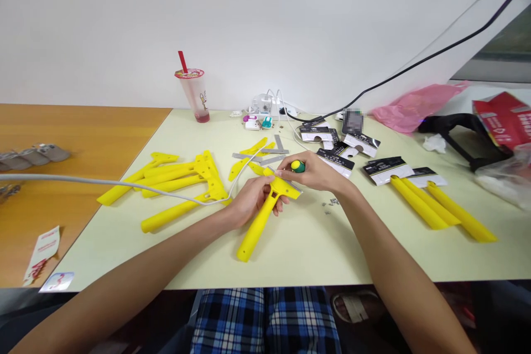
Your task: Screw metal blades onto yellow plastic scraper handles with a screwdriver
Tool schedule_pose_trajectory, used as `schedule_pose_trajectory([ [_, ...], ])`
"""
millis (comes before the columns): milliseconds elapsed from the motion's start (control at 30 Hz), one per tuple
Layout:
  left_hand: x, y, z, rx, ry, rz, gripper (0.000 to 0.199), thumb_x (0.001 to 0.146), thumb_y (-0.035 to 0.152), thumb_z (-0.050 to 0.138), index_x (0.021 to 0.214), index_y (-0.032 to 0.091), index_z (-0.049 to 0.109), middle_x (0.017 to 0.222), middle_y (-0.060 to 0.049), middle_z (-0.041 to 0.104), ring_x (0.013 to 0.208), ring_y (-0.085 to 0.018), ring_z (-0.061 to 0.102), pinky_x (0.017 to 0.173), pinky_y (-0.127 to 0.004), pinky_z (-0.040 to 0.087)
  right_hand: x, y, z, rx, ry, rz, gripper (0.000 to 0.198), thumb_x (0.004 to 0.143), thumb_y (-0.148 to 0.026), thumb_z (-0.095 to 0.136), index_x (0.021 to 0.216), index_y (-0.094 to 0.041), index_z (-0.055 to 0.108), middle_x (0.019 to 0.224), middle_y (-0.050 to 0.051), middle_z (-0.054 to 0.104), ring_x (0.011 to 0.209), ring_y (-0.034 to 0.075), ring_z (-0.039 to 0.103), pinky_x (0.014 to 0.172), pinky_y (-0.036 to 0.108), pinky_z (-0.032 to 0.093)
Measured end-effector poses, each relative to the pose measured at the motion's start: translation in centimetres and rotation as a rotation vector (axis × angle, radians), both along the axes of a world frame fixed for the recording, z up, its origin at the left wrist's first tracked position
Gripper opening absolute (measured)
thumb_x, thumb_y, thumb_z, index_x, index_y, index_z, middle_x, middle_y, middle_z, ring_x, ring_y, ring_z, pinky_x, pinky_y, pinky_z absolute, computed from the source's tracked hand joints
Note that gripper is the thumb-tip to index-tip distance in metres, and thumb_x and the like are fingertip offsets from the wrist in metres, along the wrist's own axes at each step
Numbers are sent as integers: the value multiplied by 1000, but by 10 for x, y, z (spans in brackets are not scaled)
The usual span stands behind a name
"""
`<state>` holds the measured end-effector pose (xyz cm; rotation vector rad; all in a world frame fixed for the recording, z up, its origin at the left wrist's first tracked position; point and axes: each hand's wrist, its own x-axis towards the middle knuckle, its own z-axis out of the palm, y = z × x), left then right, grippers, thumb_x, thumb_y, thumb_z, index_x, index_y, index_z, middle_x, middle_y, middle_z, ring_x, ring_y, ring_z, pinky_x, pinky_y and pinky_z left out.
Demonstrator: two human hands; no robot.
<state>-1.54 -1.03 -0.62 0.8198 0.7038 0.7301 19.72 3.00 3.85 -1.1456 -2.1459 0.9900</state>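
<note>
Near centre of the bench [315,257]: a yellow scraper [259,224], lifted and tilted, grip end toward near left, broad head toward far right. Left hand [250,200]: grasping that scraper just below and beside the head, thumb on top, fingertips curled underneath. Right hand [313,170]: closed around a green-and-yellow handle [297,166], directly over the scraper head; lower end of the handle hidden by fingers. Along the scraper's far-right edge: a thin strip of metal.

To the left: a group of yellow scrapers [170,216], some overlapping, heads mostly toward the right. Across the group: a pale cable [120,182], with a loop by the left wrist. Just beyond the hands: yellow plates [238,169] mixed with flat metal strips [272,159]. Near the right forearm: small metal bits [333,201], scattered.

Far right of centre: black-and-white cards [362,144], overlapping. Further right: three yellow handles [418,203], side by side, far ends at more cards of the same kind. Along the wall: a cup [194,93] with a red straw, then a power strip [271,106] with plugs. At far right: a pink bag [415,109] and a red package [506,119].
</note>
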Motion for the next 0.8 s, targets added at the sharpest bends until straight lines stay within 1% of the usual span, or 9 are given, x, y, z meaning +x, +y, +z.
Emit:
schedule_pose_trajectory([
  [133,0,0,-1,6,6,5,37,100,41,55,88,10,70,81,-18,78,58,-18,67,56,-29,55,-1,-1,0,25,7,34,33,99,-51,71,91,-20,82,80,3,71,73,16,55,69,32,42],
  [267,-1,1,-4,-2,-2,-11,41,100,43,53,87,9,71,82,-19,78,59,-19,68,56,-29,55,-1,-1,-1,30,3,35,31,100,-48,70,90,-21,80,82,3,72,74,17,56,71,32,43],
  [433,-1,3,-4,-37,-39,-35,45,103,47,48,90,10,72,83,-18,79,60,-21,70,56,-30,56,-1,-1,-1,32,2,13,28,99,-46,69,90,-22,80,84,3,73,76,18,59,73,33,46],
  [567,-1,2,-3,-25,-28,-20,42,103,47,53,93,11,70,83,-18,79,60,-21,70,56,-31,56,-2,-1,-2,43,7,19,28,99,-46,69,90,-22,79,83,3,72,75,18,58,72,32,45],
  [667,0,-1,-1,25,9,23,37,103,44,58,91,11,69,83,-18,79,59,-20,69,57,-30,56,-4,-2,-3,51,3,10,29,99,-46,68,88,-21,79,80,2,70,73,17,56,70,32,43],
  [800,0,-3,1,75,26,54,38,102,46,62,89,12,69,84,-19,80,60,-19,69,57,-30,56,-8,-5,1,99,-4,-30,33,99,-50,69,88,-20,79,78,2,68,72,16,54,68,32,42],
])
